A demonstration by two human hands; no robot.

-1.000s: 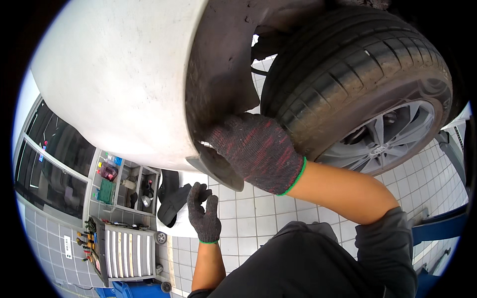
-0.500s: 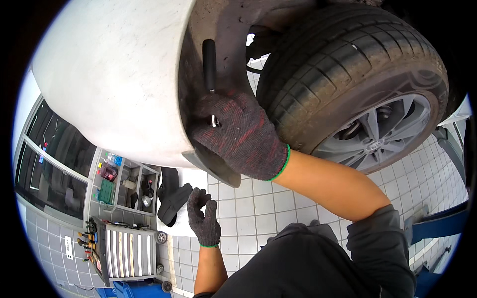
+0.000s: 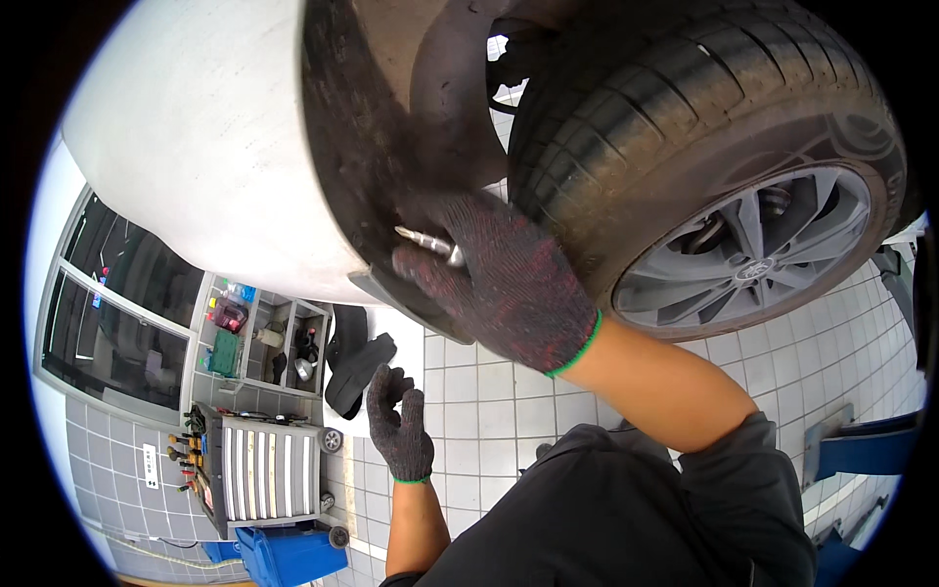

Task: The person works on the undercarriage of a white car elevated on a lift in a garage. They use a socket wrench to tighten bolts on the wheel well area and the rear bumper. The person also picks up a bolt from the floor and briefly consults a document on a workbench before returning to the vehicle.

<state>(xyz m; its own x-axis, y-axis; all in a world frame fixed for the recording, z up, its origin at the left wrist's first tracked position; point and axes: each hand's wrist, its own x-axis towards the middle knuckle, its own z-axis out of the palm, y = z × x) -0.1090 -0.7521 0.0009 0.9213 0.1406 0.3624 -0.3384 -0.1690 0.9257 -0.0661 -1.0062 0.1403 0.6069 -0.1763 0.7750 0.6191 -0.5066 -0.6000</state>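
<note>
My right hand [image 3: 499, 284], in a dark knitted glove with a green cuff, is closed around a ratchet wrench. Its silver bit [image 3: 423, 238] sticks out past the fingers, pointing left toward the car. The wrench handle is hidden or blurred behind the glove. Just beyond the hand lies the dark wheel arch liner [image 3: 367, 127], beside the white car body [image 3: 205, 147]. Lower down, my gloved left hand [image 3: 401, 430] hangs over the floor, its fingers loosely bent and the thumb apart; nothing shows in it.
A large tyre [image 3: 626, 147] with a silver rim stands to the right of my hand. At lower left are a tool cabinet [image 3: 274, 470] on wheels, a blue bin [image 3: 293, 556] and a grey shelf [image 3: 279, 344]. Blue lift arms [image 3: 861, 450] reach in from the right.
My right hand has drawn away from the liner, down and to the right. The wrench has turned: its handle no longer points up, and the bit now shows. My left hand stays much the same.
</note>
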